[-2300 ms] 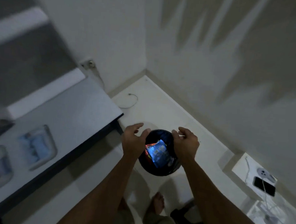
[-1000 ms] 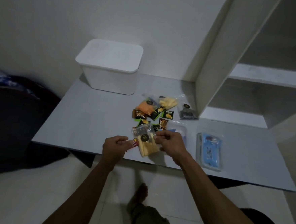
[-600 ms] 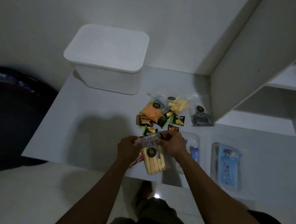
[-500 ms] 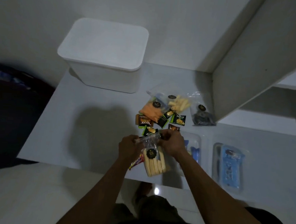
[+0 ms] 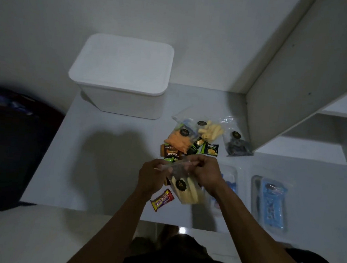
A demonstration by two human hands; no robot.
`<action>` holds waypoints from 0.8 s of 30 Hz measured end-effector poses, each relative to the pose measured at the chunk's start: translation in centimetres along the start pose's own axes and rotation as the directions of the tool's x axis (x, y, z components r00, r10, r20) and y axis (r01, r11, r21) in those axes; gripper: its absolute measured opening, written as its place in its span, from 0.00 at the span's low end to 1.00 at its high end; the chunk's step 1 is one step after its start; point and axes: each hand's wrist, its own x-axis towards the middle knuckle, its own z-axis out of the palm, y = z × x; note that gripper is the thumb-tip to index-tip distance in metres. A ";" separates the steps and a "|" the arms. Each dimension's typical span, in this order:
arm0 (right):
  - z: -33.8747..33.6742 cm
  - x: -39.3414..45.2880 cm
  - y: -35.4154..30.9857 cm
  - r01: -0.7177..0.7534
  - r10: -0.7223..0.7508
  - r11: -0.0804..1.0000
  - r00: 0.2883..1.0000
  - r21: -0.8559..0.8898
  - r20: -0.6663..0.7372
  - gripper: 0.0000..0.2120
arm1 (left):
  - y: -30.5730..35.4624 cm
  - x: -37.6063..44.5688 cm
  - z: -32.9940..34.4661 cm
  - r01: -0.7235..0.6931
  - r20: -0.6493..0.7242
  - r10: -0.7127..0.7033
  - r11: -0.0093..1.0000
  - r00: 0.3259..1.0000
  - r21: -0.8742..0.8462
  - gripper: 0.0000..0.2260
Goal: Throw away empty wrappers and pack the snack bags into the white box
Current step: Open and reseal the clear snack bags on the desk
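Clear snack bag (image 5: 186, 190) of pale sticks hung above bench (image 5: 104, 167) front edge, top strip pinched by left hand (image 5: 152, 178) and right hand (image 5: 205, 174). Lidded white box (image 5: 123, 76) stood at rear, against plain wall. Dim room; tiled floor below.

The right hand (image 5: 204, 172) hides part of a clear tray (image 5: 230, 176); the sticker (image 5: 180, 185) on the held snack bag (image 5: 187, 190) is unreadable.
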 end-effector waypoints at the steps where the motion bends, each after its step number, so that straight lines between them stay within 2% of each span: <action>1: -0.1 -0.4 -0.6 0.017 -0.017 0.999 1.000 0.030 0.008 0.09 | 0.3 -0.1 -0.6 -0.027 -0.007 0.026 1.000 1.000 -0.016 0.10; 6: -0.3 -3.5 -4.3 0.094 -0.095 0.979 0.996 0.183 -0.003 0.11 | 2.8 -1.2 -3.7 -0.171 -0.017 0.171 0.973 0.985 -0.155 0.02; 11: -0.4 -6.9 -8.3 0.233 -0.232 0.964 0.972 0.126 -0.028 0.14 | 5.6 -2.9 -6.5 -0.241 -0.049 0.237 0.935 0.970 -0.259 0.03; 14: -0.5 -8.4 -10.1 0.330 -0.329 0.944 0.944 0.020 -0.026 0.14 | 7.4 -4.0 -7.1 -0.300 -0.074 0.291 0.919 0.954 -0.256 0.03; 19: -1.0 -10.0 -11.8 0.448 -0.473 0.826 0.881 -0.343 0.013 0.10 | 10.0 -6.3 -7.2 -0.404 -0.045 0.403 0.897 0.914 -0.178 0.02; 22: -1.8 -10.6 -12.2 0.484 -0.519 0.773 0.854 -0.410 0.029 0.06 | 11.3 -7.5 -6.7 -0.466 -0.032 0.466 0.872 0.884 -0.150 0.02; 24: -2.8 -11.0 -12.4 0.486 -0.521 0.791 0.854 -0.373 0.007 0.04 | 11.9 -8.0 -6.4 -0.495 -0.021 0.498 0.855 0.867 -0.157 0.03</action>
